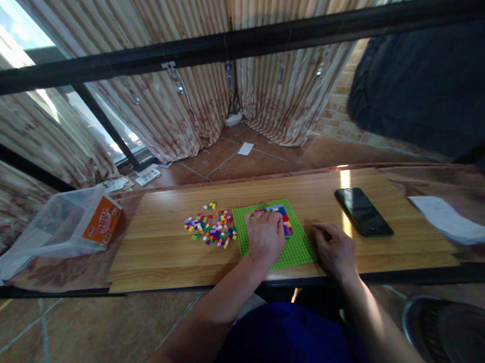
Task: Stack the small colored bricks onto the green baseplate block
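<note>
A green studded baseplate (300, 247) lies on the wooden board, with a patch of coloured building bricks (286, 223) fixed on its upper part. My left hand (266, 235) is over the plate, fingers bent down and closed at the bricks' left side. Whatever its fingertips hold is hidden beneath the hand. Just off the plate's right edge, my right hand (335, 247) rests on the board with its fingers curled together; any small thing inside them cannot be made out. Left of the plate lies a loose pile of small bricks (212, 228) in many colours.
A dark smartphone (363, 212) lies on the wooden board (154, 239) at the right. Beyond the board's left end stands a clear plastic box (67, 217) with an orange label. White paper (451, 218) lies past the right end. Striped curtains (203, 106) hang behind.
</note>
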The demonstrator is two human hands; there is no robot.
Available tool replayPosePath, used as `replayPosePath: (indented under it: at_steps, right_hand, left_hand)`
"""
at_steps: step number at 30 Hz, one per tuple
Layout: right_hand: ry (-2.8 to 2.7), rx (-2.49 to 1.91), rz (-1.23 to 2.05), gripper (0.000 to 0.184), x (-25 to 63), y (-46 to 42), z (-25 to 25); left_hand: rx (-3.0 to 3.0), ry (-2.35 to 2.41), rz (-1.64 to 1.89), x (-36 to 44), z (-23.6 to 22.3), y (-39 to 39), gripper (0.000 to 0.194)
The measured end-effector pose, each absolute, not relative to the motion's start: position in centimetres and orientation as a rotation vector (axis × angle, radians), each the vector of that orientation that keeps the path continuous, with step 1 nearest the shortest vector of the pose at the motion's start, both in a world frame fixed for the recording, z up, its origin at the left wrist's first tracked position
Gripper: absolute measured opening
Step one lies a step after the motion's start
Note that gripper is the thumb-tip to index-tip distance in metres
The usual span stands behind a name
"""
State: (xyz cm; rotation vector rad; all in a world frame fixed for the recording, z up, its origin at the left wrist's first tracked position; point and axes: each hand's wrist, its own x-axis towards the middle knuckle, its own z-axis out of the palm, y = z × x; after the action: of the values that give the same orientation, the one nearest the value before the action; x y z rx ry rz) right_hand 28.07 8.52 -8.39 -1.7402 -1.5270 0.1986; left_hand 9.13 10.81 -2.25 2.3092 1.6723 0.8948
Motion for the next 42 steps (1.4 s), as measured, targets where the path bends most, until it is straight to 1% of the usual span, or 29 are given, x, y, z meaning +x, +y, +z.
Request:
replayPosePath:
  at_steps: [6, 17, 24, 35, 42]
  right_hand:
    - [-1.533, -1.727, 0.190, 0.035, 28.1, 8.5, -8.4]
    - [-1.532, -1.748, 0.182, 0.030, 28.1, 8.5, -8.4]
    - [-1.538, -1.757, 0.183, 0.032, 28.2, 8.5, -8.5]
    - [-1.549, -1.745, 0.178, 0.034, 28.4, 8.7, -9.1]
    - [-1.540, -1.755, 0.175, 0.032, 28.3, 8.6, -8.8]
  left_hand:
    - [2.324, 1.628, 0.906, 8.8, -2.5, 10.7, 0.019]
    - [2.433, 1.549, 0.906, 8.3, -3.1, 10.3, 0.023]
    - [2.472, 1.529, 0.898, 8.3, -3.4, 10.3, 0.025]
    - [2.592, 1.523, 0.815, 8.2, -3.4, 10.7, 0.020]
    - [2.565, 1.517, 0.903, 8.4, -3.7, 10.5, 0.017]
